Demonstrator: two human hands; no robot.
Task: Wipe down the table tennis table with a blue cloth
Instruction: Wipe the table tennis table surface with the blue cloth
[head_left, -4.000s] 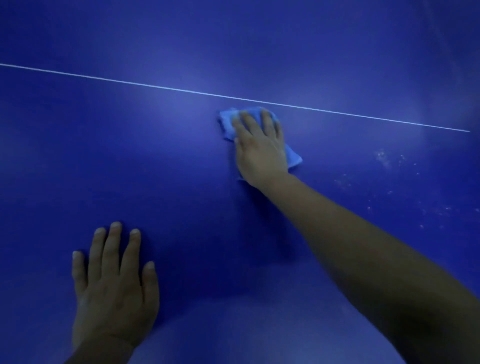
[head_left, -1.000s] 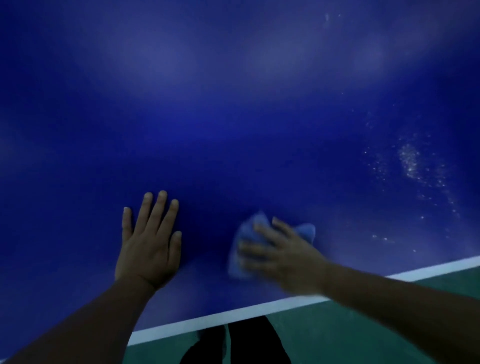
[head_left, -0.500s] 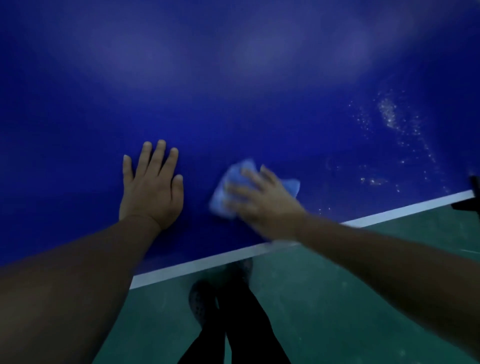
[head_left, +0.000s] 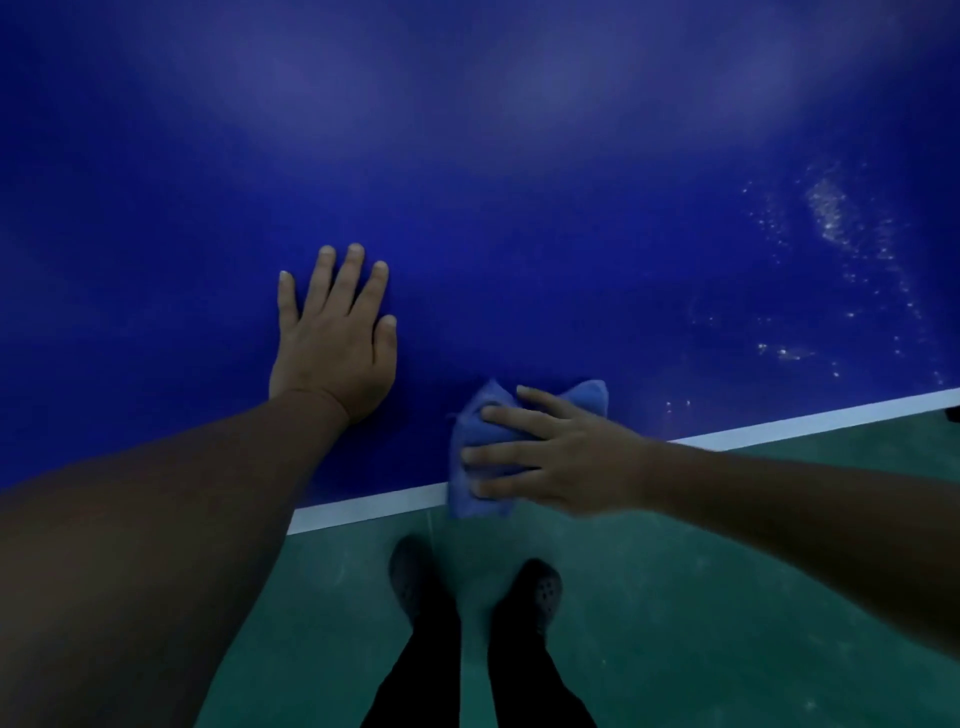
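At the desk's (head_left: 519, 208) 6 o'clock edge, my right hand (head_left: 558, 457) pressed the blue cloth (head_left: 483, 431), grip spread flat; my left hand (head_left: 332, 343), at 9 o'clock of it, lay flat, fingers spread.

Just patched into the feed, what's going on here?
A person is wiping a blue table with a cloth. The right hand presses the cloth flat at the near white edge line, partly overhanging it. The left hand rests flat on the table. White specks remain at far right.
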